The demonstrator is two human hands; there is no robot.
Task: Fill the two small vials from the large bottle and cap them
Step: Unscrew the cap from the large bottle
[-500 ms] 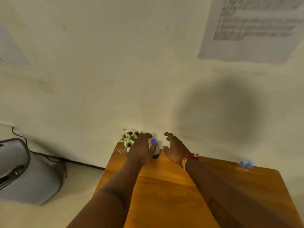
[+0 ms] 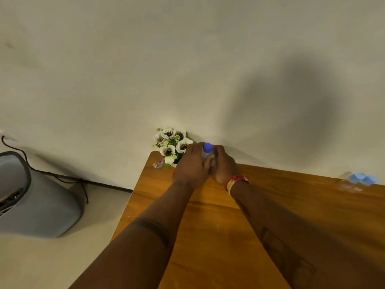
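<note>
The large clear bottle (image 2: 206,154) with a blue cap stands upright at the far edge of the wooden table (image 2: 218,215), by the wall. My left hand (image 2: 192,166) grips it from the left and my right hand (image 2: 224,165) wraps it from the right, so most of its body is hidden. Two small clear vials (image 2: 352,185) with light blue caps (image 2: 362,178) sit at the far right of the table, well away from both hands.
A small pot of white artificial flowers (image 2: 171,143) stands right beside my left hand at the table's back left corner, with a small wrapped item (image 2: 159,164) near it. A grey appliance (image 2: 35,197) with a black cord sits on the floor to the left.
My right hand has closed in from the right and now holds the bottle together with my left hand. The view has tilted down slightly.
</note>
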